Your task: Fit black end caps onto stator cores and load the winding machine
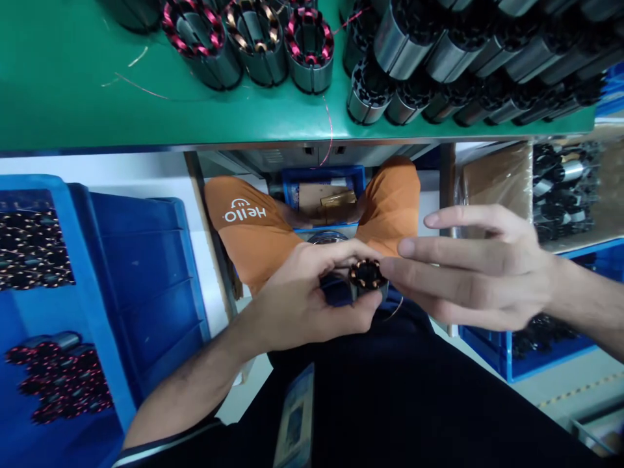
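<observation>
My left hand [312,302] is closed around a small motor stator [366,276], a dark metal cylinder with copper-coloured windings around its upper rim. It is held above my lap with its open end facing up. My right hand [482,266] is at the stator's right side, fingers stretched out and apart. One fingertip is at the rim; whether it touches cannot be made out. A thin loose wire [396,308] curves out below the stator on the right.
On the green worktop [97,117] ahead stand wound stators [312,52] with red or copper wire, beside stacked metal stators [370,91]. A blue bin [63,214] at the left holds more wound ones. Right of my legs is a carton [497,182] of dark parts above a blue crate [509,357].
</observation>
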`<state>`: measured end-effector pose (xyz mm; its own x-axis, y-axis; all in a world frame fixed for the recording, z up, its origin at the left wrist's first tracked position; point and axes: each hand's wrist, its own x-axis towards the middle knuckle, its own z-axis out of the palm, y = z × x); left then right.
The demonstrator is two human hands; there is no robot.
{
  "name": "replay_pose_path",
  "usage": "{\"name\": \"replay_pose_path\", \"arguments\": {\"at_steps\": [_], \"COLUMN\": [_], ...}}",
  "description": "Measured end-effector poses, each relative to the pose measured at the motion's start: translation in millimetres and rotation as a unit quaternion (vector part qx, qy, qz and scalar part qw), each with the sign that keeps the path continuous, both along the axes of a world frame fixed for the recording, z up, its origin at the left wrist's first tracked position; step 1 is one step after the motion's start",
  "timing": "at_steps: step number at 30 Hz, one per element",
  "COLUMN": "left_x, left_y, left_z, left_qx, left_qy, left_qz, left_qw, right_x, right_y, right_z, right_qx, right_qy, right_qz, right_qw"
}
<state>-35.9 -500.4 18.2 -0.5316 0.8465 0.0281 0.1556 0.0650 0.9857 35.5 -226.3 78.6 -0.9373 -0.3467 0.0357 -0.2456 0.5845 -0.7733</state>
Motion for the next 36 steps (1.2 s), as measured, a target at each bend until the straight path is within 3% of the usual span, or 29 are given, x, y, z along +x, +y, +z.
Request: {"name": "replay_pose_path", "arguments": {"at_steps": [2, 4, 5, 8, 10, 11, 12, 14, 16, 18, 20, 22, 25, 27, 28, 29, 31, 33, 34, 36], "left_x": [-6.3, -8.0, -7.6, -5.2, -4.8, -4.8, -5.0, -5.0, -4.6, -4.2, -4.2, -3.9, -3.0, -3.0, -3.3, -3.7, -4.6, -5.4, -5.9, -7.4], "left_y": [-3.2, -4.5, -4.0, 0.6, 4.1, 5.6, 7.1, 10.1, 13.3, 15.4, 15.2, 13.3, 11.2, 12.3, 13.7, 15.5, 19.6, 22.8, 23.5, 22.5], "left_z": [4.0, 4.2, 3.2, -0.6, -2.2, -2.3, -1.9, 0.1, 2.6, 3.9, 2.7, -1.3, -9.5, -13.8, -15.0, -15.4, -14.0, -9.9, -7.5, -3.0], "left_qx": [0.002, 0.019, 0.033, 0.064, 0.083, 0.096, 0.103, 0.07, 0.008, -0.032, -0.025, -0.005, 0.044, 0.074, 0.086, 0.095, 0.08, 0.019, -0.013, -0.044], "left_qy": [-0.011, 0.075, 0.119, 0.242, 0.338, 0.383, 0.417, 0.417, 0.306, 0.166, 0.123, 0.174, 0.278, 0.35, 0.386, 0.416, 0.418, 0.3, 0.219, 0.106], "left_qz": [-0.009, 0.055, 0.078, 0.102, 0.107, 0.102, 0.093, 0.076, 0.061, 0.043, 0.041, 0.064, 0.092, 0.1, 0.097, 0.088, 0.078, 0.064, 0.052, 0.043], "left_qw": [1.0, 0.995, 0.989, 0.963, 0.931, 0.913, 0.898, 0.903, 0.95, 0.985, 0.991, 0.983, 0.955, 0.929, 0.913, 0.9, 0.902, 0.952, 0.974, 0.992], "right_x": [-2.7, -1.7, -0.8, 0.4, 0.2, 0.1, 0.0, -0.2, -1.3, -3.7, -6.7, -9.0, -9.8, -9.2, -8.8, -8.4, -8.3, -8.8, -9.3, -10.7], "right_y": [13.8, 22.9, 24.8, 21.7, 15.7, 12.5, 9.4, 4.4, 3.1, 7.5, 17.2, 28.4, 36.6, 33.0, 29.2, 24.7, 15.9, 11.1, 11.2, 16.6], "right_z": [5.1, 3.3, 0.2, -12.8, -19.6, -21.0, -20.8, -15.0, -4.1, 7.0, 13.0, 10.7, -5.7, -18.2, -22.7, -25.3, -23.8, -14.3, -7.7, 5.2], "right_qx": [-0.018, -0.089, -0.135, -0.269, -0.314, -0.315, -0.297, -0.217, -0.129, -0.077, -0.063, -0.105, -0.226, -0.267, -0.271, -0.26, -0.196, -0.118, -0.087, -0.053], "right_qy": [0.033, -0.063, -0.15, -0.408, -0.504, -0.523, -0.51, -0.42, -0.309, -0.245, -0.223, -0.252, -0.405, -0.506, -0.529, -0.519, -0.422, -0.307, -0.262, -0.208], "right_qz": [0.016, -0.047, -0.072, -0.069, -0.053, -0.047, -0.046, -0.044, -0.048, -0.046, -0.045, -0.066, -0.086, -0.058, -0.044, -0.037, -0.048, -0.066, -0.071, -0.067], "right_qw": [0.999, 0.993, 0.977, 0.87, 0.803, 0.79, 0.806, 0.88, 0.941, 0.965, 0.972, 0.96, 0.882, 0.818, 0.803, 0.814, 0.884, 0.942, 0.959, 0.975]}}
